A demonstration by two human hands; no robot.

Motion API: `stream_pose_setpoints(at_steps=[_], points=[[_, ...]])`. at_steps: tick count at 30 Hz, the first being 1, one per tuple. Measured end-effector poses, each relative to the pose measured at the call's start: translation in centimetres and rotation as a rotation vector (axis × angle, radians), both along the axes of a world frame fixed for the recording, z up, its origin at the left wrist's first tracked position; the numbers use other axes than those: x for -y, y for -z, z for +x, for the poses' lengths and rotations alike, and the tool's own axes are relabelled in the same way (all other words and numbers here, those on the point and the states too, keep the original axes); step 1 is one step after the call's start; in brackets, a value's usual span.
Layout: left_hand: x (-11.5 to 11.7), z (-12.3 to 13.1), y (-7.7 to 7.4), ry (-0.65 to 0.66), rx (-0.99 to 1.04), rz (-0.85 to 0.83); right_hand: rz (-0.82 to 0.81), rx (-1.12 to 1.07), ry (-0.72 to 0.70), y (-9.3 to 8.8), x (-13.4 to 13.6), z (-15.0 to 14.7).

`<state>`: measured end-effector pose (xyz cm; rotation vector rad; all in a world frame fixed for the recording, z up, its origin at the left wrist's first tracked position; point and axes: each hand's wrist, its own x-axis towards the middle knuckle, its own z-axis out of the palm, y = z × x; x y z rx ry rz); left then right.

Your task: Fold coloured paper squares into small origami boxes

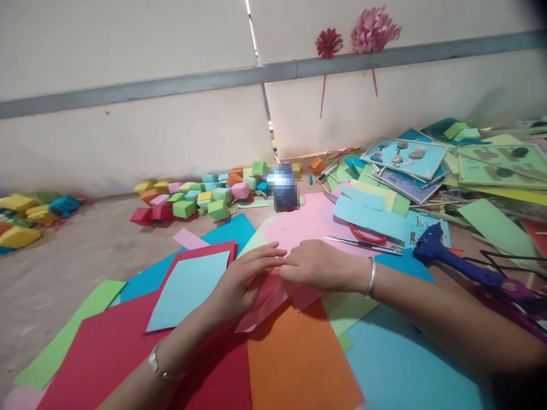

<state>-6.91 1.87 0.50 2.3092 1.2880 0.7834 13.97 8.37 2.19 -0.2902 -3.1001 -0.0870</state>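
Observation:
My left hand [250,270] reaches in over the coloured paper, its fingers stretched out and their tips touching my right hand. Opposite it, my right hand [318,265] is closed, fingers curled down; whatever they grip is hidden. Just below both hands lie folded pink paper strips [267,307] and red paper, with a bit of orange showing between the fingers. An orange sheet [299,353], a large red sheet [102,347] and a light blue sheet [410,359] spread underneath. A smaller light blue piece [188,290] rests on red paper beside my left hand.
Scissors [370,234] with red handles lie partly under light blue paper. A blue glue gun [461,262] is at right. Colourful paper cubes [196,196] line the wall, near a pixelated dark round thing [284,188]. Framed pebble pictures [404,156] are stacked at back right.

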Motion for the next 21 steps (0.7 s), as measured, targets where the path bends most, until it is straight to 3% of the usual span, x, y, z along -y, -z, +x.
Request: stream_pose_setpoints(at_steps=[3, 7, 12, 16, 21], points=[[0.8, 0.6, -0.5, -0.196, -0.137, 0.068, -0.104, 0.091, 0.083, 0.4, -0.4, -0.1], [2.7, 1.6, -1.3, -0.351, -0.446, -0.04, -0.241, 0.081, 0.161, 1.2, -0.6, -0.4], [3.5, 2.5, -1.2, -0.272, -0.709, -0.216, -0.371, 0.128, 0.32, 1.6, -0.3, -0.4], [2.9, 2.4, -0.6, -0.212, -0.703, -0.313, -0.389, 0.206, 0.41, 0.7, -0.5, 0.0], [2.7, 2.4, -0.2, -0.045, -0.655, -0.26, -0.424, 0.261, 0.484, -0.3, -0.7, 0.5]])
